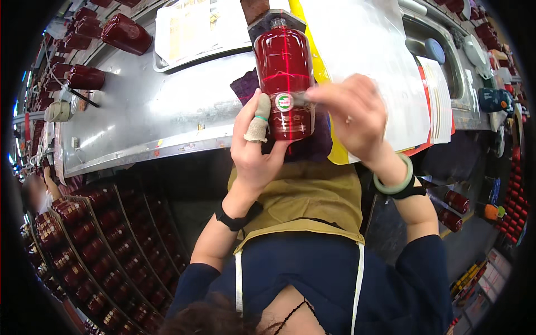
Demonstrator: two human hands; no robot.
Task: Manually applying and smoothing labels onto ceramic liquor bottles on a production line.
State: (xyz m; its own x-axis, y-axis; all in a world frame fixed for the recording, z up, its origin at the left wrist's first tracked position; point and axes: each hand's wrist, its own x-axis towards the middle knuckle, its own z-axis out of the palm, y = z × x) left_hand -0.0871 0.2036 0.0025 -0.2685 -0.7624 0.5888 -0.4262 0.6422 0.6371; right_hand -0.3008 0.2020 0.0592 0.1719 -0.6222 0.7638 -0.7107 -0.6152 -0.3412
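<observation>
A dark red glass bottle (283, 72) lies flat on a purple cloth (245, 86) at the edge of a steel bench (167, 106), its neck in a metal holder at the top. Thin red laser lines cross its face. My left hand (254, 145) cups the bottle's lower end, the thumb wrapped in a cloth finger cot. With its fingertips, my right hand (352, 114) presses a small round green and white sticker (284, 101) onto the bottle. That wrist wears a pale green bangle.
Several red bottles (84, 50) lie on the bench's far left. A crate of red bottles (95, 257) in rows sits at lower left. White sheets (368, 44) and a sink (441, 56) are to the right. A tray with papers (195, 30) is behind.
</observation>
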